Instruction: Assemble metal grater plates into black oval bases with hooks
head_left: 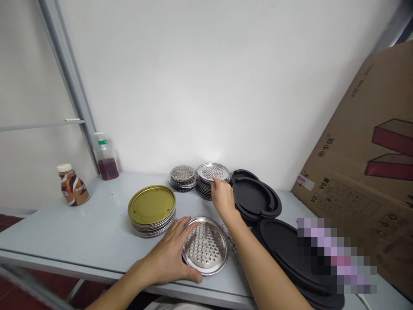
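Note:
A round metal grater plate [206,246] with raised holes and a rolled rim lies near the front edge. My left hand [176,254] curves around its left side, thumb at the near rim and fingers at the far rim. Farther back, my right hand [222,193] has its fingers closed at the near edge of the top grater plate [213,171] on a stack. Beside that stack is a smaller pile of perforated discs [182,174]. Left of my left hand stands a stack of round plates topped by a gold-coloured lid [152,203].
Black round trays [253,198] and larger black discs [284,245] lie along the right. A cardboard box [361,172] leans there, near a pixelated patch. At the left stand a brown bottle [73,187] and a clear bottle of dark red liquid [108,165].

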{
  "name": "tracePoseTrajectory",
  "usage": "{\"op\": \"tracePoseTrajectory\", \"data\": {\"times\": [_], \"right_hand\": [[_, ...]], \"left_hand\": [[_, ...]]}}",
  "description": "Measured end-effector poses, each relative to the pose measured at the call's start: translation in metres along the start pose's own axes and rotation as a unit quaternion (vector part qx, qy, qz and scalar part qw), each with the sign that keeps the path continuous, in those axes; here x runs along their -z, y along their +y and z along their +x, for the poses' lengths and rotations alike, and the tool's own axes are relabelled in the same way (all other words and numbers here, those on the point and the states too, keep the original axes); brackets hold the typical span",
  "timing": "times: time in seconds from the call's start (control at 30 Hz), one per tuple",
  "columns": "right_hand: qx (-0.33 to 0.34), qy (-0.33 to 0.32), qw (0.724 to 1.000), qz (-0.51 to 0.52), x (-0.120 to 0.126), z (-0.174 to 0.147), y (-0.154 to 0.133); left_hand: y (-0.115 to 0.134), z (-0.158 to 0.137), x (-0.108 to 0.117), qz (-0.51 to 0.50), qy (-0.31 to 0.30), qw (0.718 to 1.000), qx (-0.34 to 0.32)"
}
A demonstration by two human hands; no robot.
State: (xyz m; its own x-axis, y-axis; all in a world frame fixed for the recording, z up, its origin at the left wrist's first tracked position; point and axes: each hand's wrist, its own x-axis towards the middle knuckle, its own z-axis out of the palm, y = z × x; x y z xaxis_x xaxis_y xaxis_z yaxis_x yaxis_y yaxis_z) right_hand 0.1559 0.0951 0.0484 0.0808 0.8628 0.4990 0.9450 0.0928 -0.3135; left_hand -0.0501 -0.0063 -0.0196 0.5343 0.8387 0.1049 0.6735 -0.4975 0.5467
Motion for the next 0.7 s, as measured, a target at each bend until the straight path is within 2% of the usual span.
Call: {"op": "tracePoseTrajectory", "data": {"times": [0.2, 0.47, 0.6, 0.7], "right_hand": [[0.006, 0.015, 1.0, 0.02, 0.0, 0.007, -0.001], [0.029, 0.077, 0.994, 0.068, 0.0, 0.002, 0.001], [0.055, 0.107, 0.987, 0.109, 0.008, -0.019, 0.002], [0.071, 0.122, 0.979, 0.144, 0.026, -0.053, 0.004]], "left_hand": [[-0.001, 0.0, -0.001, 0.007, 0.011, 1.0, -0.009], [-0.003, 0.0, -0.001, 0.012, 0.011, 1.0, -0.014], [-0.002, 0.0, -0.001, 0.009, 0.015, 1.0, -0.025], [-0.001, 0.002, -0.002, 0.006, 0.014, 1.0, -0.017]]}}
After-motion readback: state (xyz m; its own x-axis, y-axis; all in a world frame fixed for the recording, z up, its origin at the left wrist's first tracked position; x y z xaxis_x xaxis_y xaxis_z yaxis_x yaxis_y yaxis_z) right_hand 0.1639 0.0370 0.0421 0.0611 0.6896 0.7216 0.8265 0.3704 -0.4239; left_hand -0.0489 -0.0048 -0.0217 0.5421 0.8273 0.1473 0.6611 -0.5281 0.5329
